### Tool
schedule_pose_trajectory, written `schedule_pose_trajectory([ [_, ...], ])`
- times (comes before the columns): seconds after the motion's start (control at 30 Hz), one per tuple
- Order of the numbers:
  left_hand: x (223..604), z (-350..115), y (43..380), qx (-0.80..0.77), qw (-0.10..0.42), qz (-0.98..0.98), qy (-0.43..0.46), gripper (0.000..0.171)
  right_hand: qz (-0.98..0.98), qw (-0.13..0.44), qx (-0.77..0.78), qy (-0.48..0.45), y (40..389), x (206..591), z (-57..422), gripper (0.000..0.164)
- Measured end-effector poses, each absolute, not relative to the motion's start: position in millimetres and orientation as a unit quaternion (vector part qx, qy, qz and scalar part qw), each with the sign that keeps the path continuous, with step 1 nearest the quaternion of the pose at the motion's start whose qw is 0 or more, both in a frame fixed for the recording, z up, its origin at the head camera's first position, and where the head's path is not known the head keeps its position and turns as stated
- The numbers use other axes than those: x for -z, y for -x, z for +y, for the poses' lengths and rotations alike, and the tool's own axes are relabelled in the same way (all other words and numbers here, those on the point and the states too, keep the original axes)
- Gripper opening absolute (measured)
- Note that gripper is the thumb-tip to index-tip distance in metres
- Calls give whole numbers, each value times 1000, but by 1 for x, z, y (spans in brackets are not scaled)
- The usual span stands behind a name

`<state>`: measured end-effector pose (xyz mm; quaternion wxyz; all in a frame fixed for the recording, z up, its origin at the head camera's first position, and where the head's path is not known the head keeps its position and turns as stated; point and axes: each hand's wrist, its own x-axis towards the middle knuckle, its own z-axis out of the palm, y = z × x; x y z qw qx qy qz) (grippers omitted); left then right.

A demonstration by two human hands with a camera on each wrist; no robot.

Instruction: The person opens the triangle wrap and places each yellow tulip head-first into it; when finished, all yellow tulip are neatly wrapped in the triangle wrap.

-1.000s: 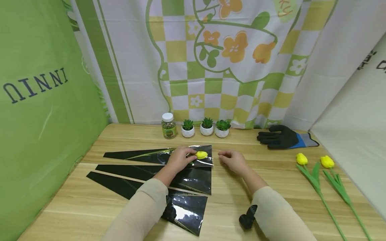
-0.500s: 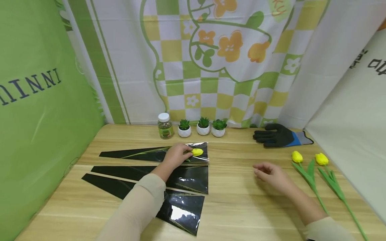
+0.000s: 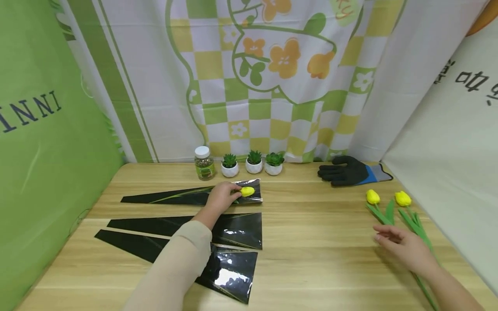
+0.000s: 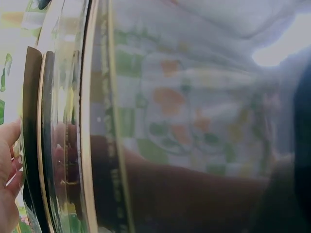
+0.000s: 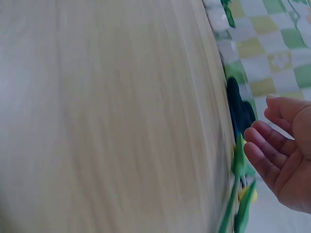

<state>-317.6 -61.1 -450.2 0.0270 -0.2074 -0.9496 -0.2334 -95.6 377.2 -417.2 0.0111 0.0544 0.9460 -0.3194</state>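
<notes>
My left hand [image 3: 222,197] pinches a yellow tulip [image 3: 247,191] just below its bloom. That tulip lies in the farthest black flower sleeve [image 3: 140,198], its stem running to the left. Two more black sleeves, a middle one [image 3: 245,231] and a near one [image 3: 233,276], lie in front, partly under my left forearm. My right hand [image 3: 408,250], fingers loosely bent and holding nothing, hovers over the stems of two other yellow tulips, one left [image 3: 372,197] and one right [image 3: 403,198]. The right wrist view also shows empty fingers [image 5: 265,150].
Along the back of the wooden table [image 3: 303,268] stand a white-lidded jar [image 3: 204,166] and three small potted succulents [image 3: 254,163]. A black and blue work glove [image 3: 346,172] lies at the back right. A checkered curtain [image 3: 280,112] hangs behind.
My right hand has moved right, from near the far sleeve to above the loose tulips. The far sleeve has shifted slightly away from the middle one, with my left hand still at its tulip.
</notes>
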Motion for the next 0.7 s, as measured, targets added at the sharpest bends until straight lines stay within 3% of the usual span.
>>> schedule_pose_trajectory([
  [0.33,450,-55,319,247,32,-949,192,26,959,24,276,-67,76,422,412,55],
  [0.7,454,-58,320,243,57,-945,210,29,963,85,240,-93,76,431,423,59],
])
